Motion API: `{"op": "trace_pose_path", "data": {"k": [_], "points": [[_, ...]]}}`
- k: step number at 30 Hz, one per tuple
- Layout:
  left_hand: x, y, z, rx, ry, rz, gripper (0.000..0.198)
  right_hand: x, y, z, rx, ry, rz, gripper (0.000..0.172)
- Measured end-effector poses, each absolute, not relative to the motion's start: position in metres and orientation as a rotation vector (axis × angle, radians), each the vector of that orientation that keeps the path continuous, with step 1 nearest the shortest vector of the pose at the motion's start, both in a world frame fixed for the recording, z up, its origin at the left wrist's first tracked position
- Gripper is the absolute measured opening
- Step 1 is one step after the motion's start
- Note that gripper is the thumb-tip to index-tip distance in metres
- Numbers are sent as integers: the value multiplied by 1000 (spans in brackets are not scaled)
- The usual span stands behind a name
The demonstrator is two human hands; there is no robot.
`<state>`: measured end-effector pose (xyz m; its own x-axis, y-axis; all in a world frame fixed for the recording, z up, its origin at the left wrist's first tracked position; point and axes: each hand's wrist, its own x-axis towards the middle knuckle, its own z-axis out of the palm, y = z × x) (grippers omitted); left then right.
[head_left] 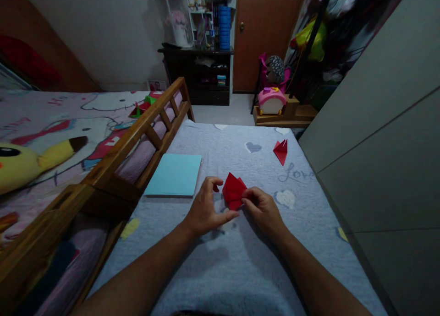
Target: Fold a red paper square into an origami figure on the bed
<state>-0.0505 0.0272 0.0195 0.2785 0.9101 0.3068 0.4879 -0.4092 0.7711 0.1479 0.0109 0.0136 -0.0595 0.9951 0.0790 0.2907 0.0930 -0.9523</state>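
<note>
A piece of red folded paper (233, 191) is held up over the bed, its pointed flaps facing upward. My right hand (263, 209) pinches its right lower edge between thumb and fingers. On the other side, my left hand (206, 208) curves around the paper with thumb and fingers spread apart; the thumb tip lies close to the lower edge, and whether it touches I cannot tell. Farther off to the right, a second red folded paper piece (281, 152) lies on the sheet. To the left rests a stack of light blue square paper (175, 175).
Beneath everything is a bed with a pale blue patterned sheet (220, 142). A wooden rail (137, 137) runs along the left, with another bed and a yellow plush toy (30, 165) beyond. A light cabinet (385, 137) borders the right. A dark shelf unit (199, 73) and door stand behind.
</note>
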Motion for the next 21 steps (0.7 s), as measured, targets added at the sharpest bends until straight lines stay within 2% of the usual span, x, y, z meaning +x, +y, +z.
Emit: {"op": "trace_pose_path", "data": {"k": [2,6,8,17,21], "points": [[-43,24,19,2073,1343,975,70,148,12,13,-1358,-1541,983,7],[-34,25,17,2185,1490,817,28,149,13,10,-1410,-1665,772,8],[-33,28,15,2231,1537,732,15,149,13,8,-1456,-1705,688,9],[-35,34,11,2301,1661,562,6,147,13,3,-1705,-1814,505,12],[-32,35,11,2338,1731,551,13,144,13,2,-1745,-1856,480,17]]}}
